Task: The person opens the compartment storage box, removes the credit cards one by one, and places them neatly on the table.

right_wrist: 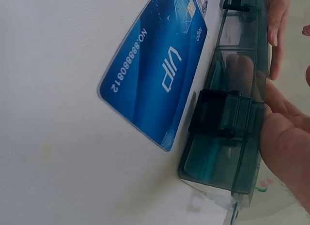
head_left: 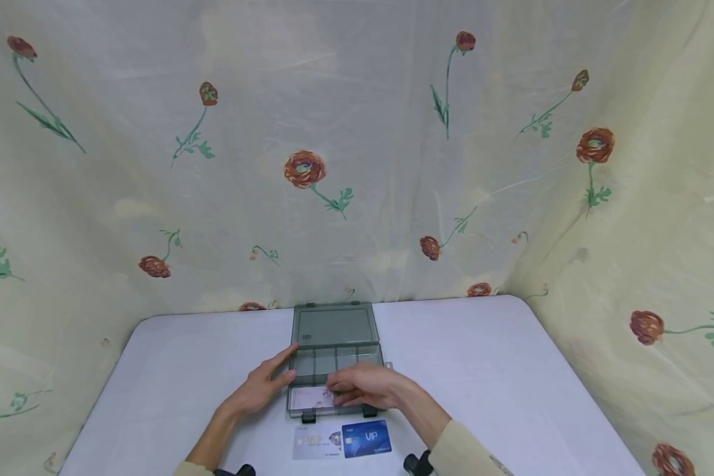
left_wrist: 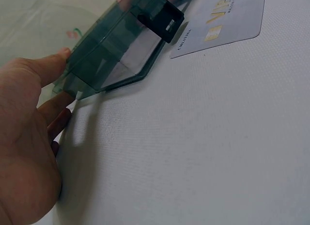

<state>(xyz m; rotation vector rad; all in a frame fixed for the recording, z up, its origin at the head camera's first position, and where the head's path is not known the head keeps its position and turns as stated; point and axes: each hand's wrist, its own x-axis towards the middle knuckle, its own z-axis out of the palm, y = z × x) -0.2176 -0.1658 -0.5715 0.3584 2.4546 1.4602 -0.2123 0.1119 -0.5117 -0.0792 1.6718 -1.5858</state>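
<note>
Left hand [head_left: 258,390], straight-fingered, touches the grey-green translucent plastic box [head_left: 336,326] at nine o'clock; right hand [head_left: 365,385] dips in by one pale pinkish card [head_left: 309,397], grip unclear! Below, two "VIP" plastic cards: silver [head_left: 312,444] past six, blue [head_left: 366,438], also marked "logo", at five.

2 cards [head_left: 366,438] before the box [head_left: 325,360]

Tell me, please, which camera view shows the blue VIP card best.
The right wrist view: the blue VIP card appears large there, with its number readable. The head view shows it small, beside the pale card; in the left wrist view I cannot make it out.
</note>
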